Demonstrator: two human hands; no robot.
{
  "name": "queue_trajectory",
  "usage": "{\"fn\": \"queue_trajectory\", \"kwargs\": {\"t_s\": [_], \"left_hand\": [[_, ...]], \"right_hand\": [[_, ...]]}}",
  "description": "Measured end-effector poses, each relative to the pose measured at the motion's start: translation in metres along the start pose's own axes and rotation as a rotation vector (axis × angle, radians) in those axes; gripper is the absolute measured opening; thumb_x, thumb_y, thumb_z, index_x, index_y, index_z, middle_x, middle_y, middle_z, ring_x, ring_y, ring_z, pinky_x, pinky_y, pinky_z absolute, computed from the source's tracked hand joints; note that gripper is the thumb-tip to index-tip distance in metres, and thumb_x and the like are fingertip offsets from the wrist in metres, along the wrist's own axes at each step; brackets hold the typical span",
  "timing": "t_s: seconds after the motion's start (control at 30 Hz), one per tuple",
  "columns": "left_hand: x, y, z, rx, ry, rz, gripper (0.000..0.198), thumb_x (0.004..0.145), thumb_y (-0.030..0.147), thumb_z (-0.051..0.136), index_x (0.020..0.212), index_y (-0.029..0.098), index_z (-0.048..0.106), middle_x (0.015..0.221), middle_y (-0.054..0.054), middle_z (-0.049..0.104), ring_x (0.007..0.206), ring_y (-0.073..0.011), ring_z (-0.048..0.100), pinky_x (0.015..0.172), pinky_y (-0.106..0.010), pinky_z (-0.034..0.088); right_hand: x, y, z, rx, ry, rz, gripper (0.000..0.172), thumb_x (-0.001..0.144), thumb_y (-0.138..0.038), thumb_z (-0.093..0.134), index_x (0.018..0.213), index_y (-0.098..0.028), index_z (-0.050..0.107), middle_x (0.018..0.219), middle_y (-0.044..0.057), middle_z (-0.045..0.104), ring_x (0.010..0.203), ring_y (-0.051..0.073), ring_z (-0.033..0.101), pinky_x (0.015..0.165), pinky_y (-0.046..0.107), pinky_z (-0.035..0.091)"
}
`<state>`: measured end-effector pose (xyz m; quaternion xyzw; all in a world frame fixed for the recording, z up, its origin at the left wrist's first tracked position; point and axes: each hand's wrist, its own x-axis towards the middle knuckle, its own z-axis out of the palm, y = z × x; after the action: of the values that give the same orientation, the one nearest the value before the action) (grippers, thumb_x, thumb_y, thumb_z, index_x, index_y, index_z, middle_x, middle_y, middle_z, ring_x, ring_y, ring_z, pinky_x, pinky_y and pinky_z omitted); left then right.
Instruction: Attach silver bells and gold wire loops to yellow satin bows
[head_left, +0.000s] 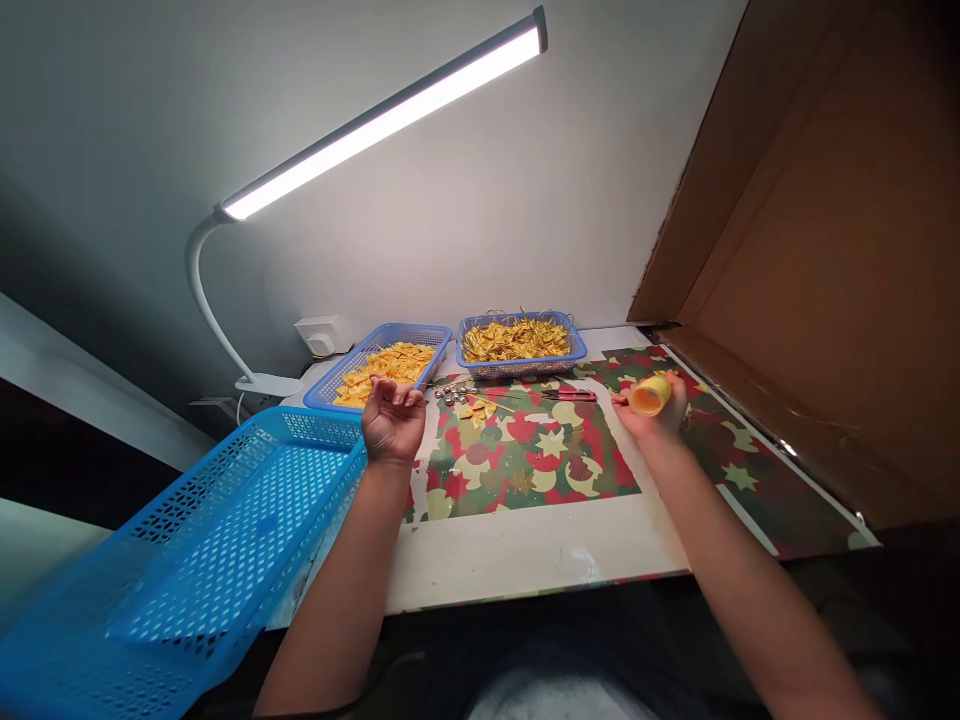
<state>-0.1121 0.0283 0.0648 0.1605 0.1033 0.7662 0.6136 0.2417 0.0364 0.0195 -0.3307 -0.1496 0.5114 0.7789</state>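
Note:
My left hand [394, 420] is raised near the front of a blue basket of yellow bows [397, 362], its fingers curled in; whether anything small is between them cannot be made out. At the right, my right hand [656, 410] is wrapped round a yellow roll [650, 395], whose open end faces me. Between the hands, small silver bells [456, 392] and a few yellow bows [478, 411] lie on the patterned sheet [525, 450]. Pink-handled snips [570, 395] rest right of them. Behind, a second blue basket [521, 368] holds gold ties [517, 338].
A large light-blue basket [262, 530] stands at the left, close to my left forearm. A lamp [382, 120] reaches over the table from the left. Cardboard [825, 250] stands upright along the right side. A white box [319, 335] is at the back left.

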Motion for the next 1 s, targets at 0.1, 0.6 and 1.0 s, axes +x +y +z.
{"fn": "queue_trajectory", "kwargs": {"t_s": [0.1, 0.6, 1.0], "left_hand": [[0.001, 0.001, -0.003, 0.031, 0.005, -0.018, 0.024, 0.093, 0.019, 0.059, 0.071, 0.020, 0.069, 0.057, 0.007, 0.067, 0.048, -0.0030, 0.055, 0.051, -0.017, 0.044], [-0.055, -0.075, 0.000, 0.555, -0.408, -0.513, 0.050, 0.069, 0.024, 0.085, 0.115, 0.020, 0.065, 0.123, -0.013, 0.068, 0.117, -0.0265, 0.060, 0.096, -0.037, 0.044], [-0.035, -0.058, 0.003, 0.440, -0.210, -0.265, 0.019, 0.079, 0.017, 0.067, 0.088, 0.019, 0.051, 0.051, 0.011, 0.033, 0.042, -0.0049, 0.029, 0.044, -0.018, 0.024]], "right_hand": [[-0.002, 0.000, 0.003, 0.002, 0.001, 0.010, 0.044, 0.072, -0.050, 0.059, 0.064, -0.022, 0.026, 0.052, -0.009, 0.035, 0.041, 0.008, 0.035, 0.041, 0.023, 0.036], [-0.049, 0.027, 0.030, -0.234, -0.441, 0.156, 0.043, 0.057, -0.050, 0.086, 0.076, -0.020, 0.061, 0.068, -0.002, 0.062, 0.054, 0.010, 0.052, 0.052, 0.025, 0.046], [-0.033, 0.037, 0.025, -0.233, -0.090, 0.053, 0.038, 0.061, -0.044, 0.082, 0.074, -0.019, 0.057, 0.059, -0.004, 0.062, 0.044, 0.006, 0.047, 0.036, 0.016, 0.035]]}}
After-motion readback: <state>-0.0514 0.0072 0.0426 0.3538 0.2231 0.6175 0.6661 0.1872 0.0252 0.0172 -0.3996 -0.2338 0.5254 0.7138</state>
